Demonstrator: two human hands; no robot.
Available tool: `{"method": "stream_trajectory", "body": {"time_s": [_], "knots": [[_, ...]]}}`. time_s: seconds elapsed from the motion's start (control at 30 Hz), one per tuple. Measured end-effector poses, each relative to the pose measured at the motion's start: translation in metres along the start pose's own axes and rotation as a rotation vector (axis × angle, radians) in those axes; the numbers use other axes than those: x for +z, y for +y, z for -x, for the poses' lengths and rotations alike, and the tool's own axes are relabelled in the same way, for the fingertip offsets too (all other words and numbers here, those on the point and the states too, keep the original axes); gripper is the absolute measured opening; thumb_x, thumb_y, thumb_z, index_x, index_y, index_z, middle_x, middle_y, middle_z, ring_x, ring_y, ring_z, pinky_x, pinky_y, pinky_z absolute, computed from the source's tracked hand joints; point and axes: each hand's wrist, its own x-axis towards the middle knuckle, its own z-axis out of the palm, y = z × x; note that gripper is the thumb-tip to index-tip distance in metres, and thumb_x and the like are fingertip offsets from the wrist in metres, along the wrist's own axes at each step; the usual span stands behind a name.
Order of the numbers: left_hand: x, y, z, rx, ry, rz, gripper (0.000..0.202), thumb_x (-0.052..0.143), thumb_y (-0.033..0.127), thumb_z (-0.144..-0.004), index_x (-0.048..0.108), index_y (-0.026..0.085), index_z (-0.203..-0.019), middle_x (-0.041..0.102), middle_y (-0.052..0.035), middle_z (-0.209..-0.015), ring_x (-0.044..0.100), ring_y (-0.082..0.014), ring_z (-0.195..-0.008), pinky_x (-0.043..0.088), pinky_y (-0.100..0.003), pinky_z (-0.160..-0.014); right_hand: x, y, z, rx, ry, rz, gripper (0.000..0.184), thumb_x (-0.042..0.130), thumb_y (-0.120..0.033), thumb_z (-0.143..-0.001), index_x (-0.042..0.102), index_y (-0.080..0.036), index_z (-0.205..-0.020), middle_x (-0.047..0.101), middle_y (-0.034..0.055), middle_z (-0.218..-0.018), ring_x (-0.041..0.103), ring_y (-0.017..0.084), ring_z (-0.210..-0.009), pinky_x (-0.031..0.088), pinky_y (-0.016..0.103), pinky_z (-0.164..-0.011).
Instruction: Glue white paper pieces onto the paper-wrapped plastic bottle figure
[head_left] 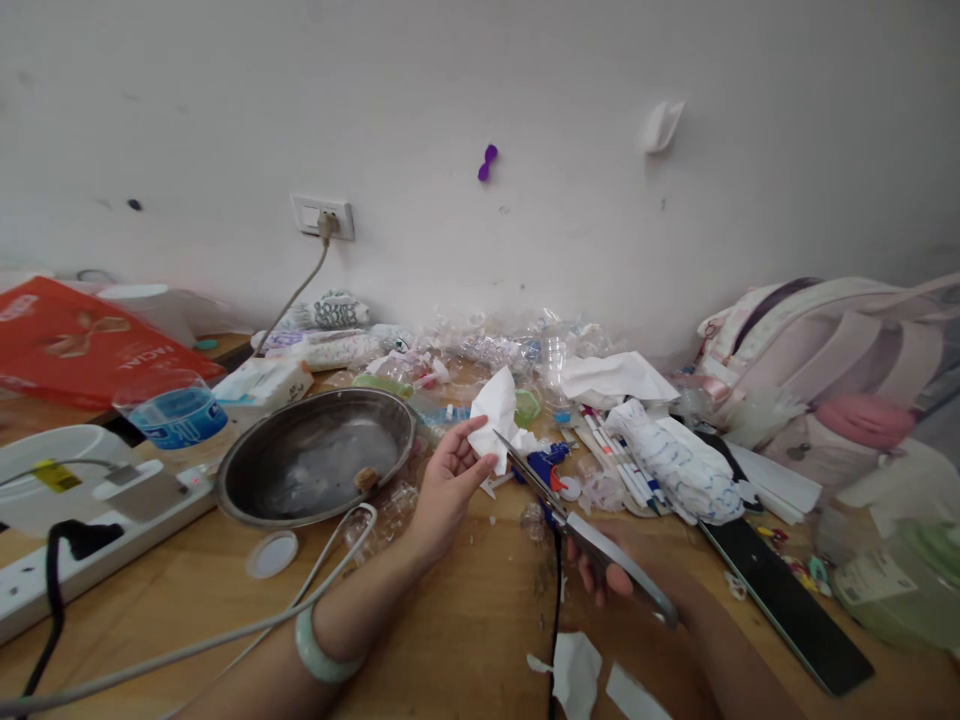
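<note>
Out at the far left, beyond the steel basin (307, 450), slumps a red plastic bag (97, 345), cut off by the frame; nearer, a white power strip (142, 530) runs up toward the basin's left side, its near end out of shot too. Just in front of the basin, a small white lid (271, 555) lies flat on the table. Now to the right of the basin, and here's the action: the left hand (454, 468) has the white paper (495, 405) pinched between thumb and fingers, held up clear of the tabletop. In from the right come the scissors (581, 528), blade tips right at the paper's lower edge, the right hand (634, 550) curled around the handles. Looks like trimming is the step in hand! Another cut would call for a steady pinch and the blades opened around the edge. Are they biting paper or lying over it? Can't tell; the blades overlap it, seemingly near closed. The right-hand fingers are blurred, partly behind the handle, so the loops are hard to read. Well right of the basin and nearer the camera, white scraps (577, 672) lie low, one cut off below. Far right, a pale backpack (825, 345) runs out of frame.
</note>
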Motion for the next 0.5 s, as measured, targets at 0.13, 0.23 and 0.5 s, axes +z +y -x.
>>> {"method": "stream_trajectory", "body": {"time_s": [0.13, 0.23, 0.5], "knots": [[0.000, 0.001, 0.000, 0.002, 0.002, -0.017, 0.043, 0.073, 0.019, -0.062, 0.062, 0.019, -0.103, 0.064, 0.0003, -0.082, 0.057, -0.0106, -0.076, 0.045, -0.021, -0.069, 0.004, 0.010, -0.007, -0.006, -0.065, -0.104, 0.016, 0.053, -0.038, -0.071, 0.056, -0.023, -0.073, 0.061, 0.0000, -0.055, 0.060, 0.017, -0.055, 0.048, 0.030, -0.055], [0.000, 0.001, 0.000, 0.004, -0.006, -0.014, 0.043, 0.073, 0.018, -0.062, 0.062, 0.019, -0.103, 0.066, -0.0012, -0.086, 0.059, -0.0119, -0.081, 0.045, -0.022, -0.072, 0.007, 0.018, -0.015, 0.034, -0.101, -0.249, 0.024, 0.054, -0.043, -0.065, 0.052, -0.019, -0.070, 0.057, -0.0014, -0.051, 0.053, 0.014, -0.045, 0.046, 0.027, -0.046], [-0.003, -0.001, -0.002, -0.020, -0.001, 0.011, 0.046, 0.074, 0.018, -0.060, 0.061, 0.019, -0.104, 0.068, -0.0022, -0.088, 0.060, -0.0125, -0.082, 0.045, -0.022, -0.072, 0.011, 0.013, -0.016, 0.105, -0.075, -0.475, 0.020, 0.058, -0.034, -0.056, 0.052, -0.018, -0.066, 0.050, -0.0031, -0.046, 0.047, 0.010, -0.041, 0.040, 0.020, -0.036]]}}
